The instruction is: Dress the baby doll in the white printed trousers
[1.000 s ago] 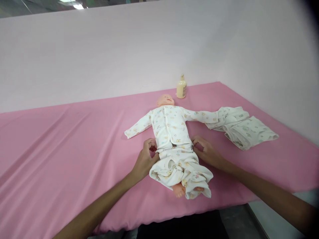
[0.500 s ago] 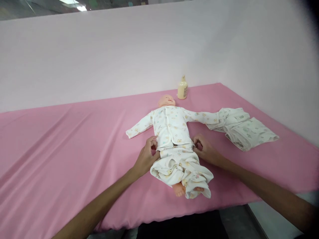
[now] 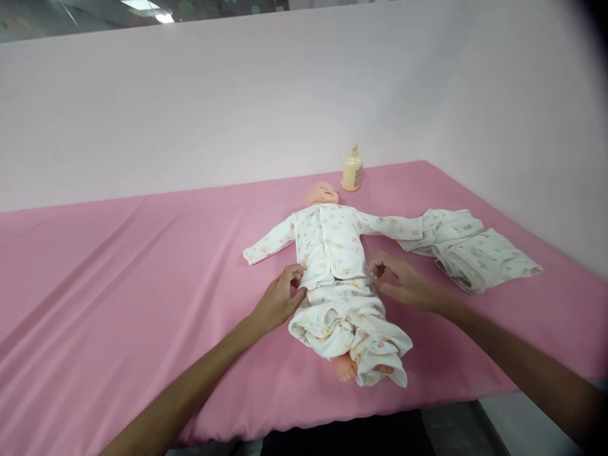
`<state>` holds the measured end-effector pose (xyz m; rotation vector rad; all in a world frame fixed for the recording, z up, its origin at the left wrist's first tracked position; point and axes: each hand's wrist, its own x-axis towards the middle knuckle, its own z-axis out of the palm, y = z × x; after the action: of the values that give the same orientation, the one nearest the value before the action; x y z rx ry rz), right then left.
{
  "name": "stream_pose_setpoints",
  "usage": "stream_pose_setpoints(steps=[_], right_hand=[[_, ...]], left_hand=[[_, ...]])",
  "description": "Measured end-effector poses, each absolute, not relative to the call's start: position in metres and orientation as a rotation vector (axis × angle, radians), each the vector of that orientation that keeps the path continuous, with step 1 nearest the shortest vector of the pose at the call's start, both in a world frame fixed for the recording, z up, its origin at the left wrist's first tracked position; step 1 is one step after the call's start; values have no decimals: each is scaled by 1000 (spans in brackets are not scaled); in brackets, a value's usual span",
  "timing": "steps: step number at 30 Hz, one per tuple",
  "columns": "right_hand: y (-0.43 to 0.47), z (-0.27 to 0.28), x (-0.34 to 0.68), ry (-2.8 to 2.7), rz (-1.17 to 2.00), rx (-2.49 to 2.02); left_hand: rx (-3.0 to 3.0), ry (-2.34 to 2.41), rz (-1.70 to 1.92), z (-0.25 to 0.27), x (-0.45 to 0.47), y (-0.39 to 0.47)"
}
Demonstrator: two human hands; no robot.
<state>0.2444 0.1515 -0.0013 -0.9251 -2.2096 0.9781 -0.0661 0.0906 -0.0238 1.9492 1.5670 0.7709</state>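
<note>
A baby doll [image 3: 322,193] lies on its back, head away from me, in a white printed jacket [image 3: 327,237]. White printed trousers [image 3: 339,313] are up at its waist, bunched around the legs, with one foot [image 3: 345,367] showing. At the left of the waist is my left hand [image 3: 280,294], thumb and fingers apart, fingertips against the edge of the clothes. My right hand [image 3: 401,282] is at the other side of the waist, its fingers spread beside the waistband.
A pump bottle [image 3: 352,172] stands behind the doll's head. Folded white printed cloth [image 3: 484,253] lies to the right, by the doll's sleeve. The pink sheet [image 3: 142,304] covers the table, which meets white walls behind and at the right.
My right hand's fingers have parted and it has drawn slightly outward from the waistband. My left hand stays at the waist. The whole view has shifted slightly.
</note>
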Motion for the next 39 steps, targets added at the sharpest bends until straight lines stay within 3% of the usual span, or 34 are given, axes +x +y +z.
stream_pose_setpoints(steps=[9,21,30,39], right_hand=[[145,27,170,-2529,377,-963],[163,38,152,-2780,454,-797],[160,27,144,-2769,-441,-527],[162,15,129,-2632,-616,-857]], left_hand=[[1870,1395,654,3,-78,94],[1782,1342,740,11,-83,95],[2030,1680,1087,-17,-52,98],[2530,1598,1192,-23,-49,86]])
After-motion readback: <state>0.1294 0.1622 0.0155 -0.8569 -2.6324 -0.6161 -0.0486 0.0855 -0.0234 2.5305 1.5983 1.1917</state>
